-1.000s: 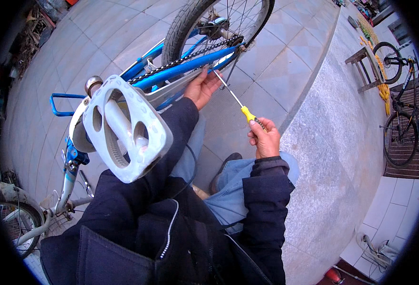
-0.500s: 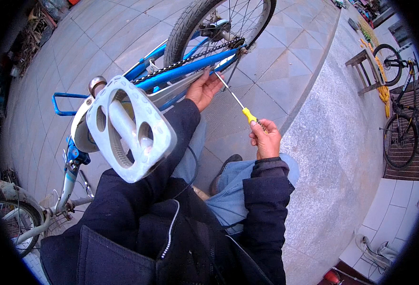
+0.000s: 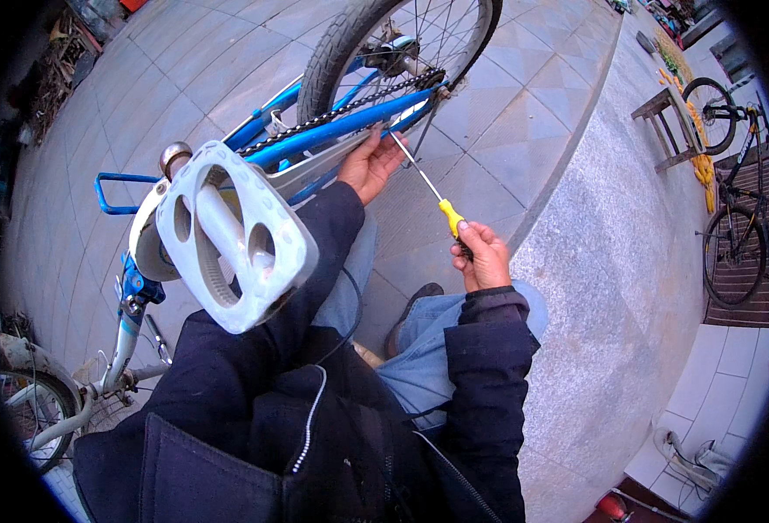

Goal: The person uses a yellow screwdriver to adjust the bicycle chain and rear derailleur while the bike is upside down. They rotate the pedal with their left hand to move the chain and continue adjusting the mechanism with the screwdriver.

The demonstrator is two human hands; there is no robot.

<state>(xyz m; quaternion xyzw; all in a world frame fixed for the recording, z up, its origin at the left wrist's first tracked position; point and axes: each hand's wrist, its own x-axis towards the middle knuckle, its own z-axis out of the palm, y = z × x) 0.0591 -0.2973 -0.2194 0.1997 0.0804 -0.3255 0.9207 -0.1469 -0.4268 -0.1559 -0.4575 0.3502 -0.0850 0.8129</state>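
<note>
A bicycle with a blue frame [image 3: 336,129] stands upside down before me. My left hand [image 3: 370,167] is at the white chain guard [image 3: 315,172] beneath the blue tube, thumb at its rear end and the other fingers partly spread; their exact grip is hidden. My right hand [image 3: 480,254] is closed around the yellow handle of a screwdriver [image 3: 451,213]. Its long shaft slants up and left, the tip beside my left fingers. A screw at the tip cannot be made out. A large grey pedal [image 3: 236,237] stands close, over my left sleeve.
Above my hands are the chain [image 3: 350,106] and rear wheel [image 3: 315,78]. Another bicycle's wheel [image 3: 31,405] is at lower left. A raised granite ledge [image 3: 611,288] runs along my right, with a wooden stool [image 3: 668,131] and a black bicycle [image 3: 733,200] farther off.
The right fingers have shifted their hold on the screwdriver handle, and more of its dark lower end shows. The left hand stays in place; the whole view has drifted slightly.
</note>
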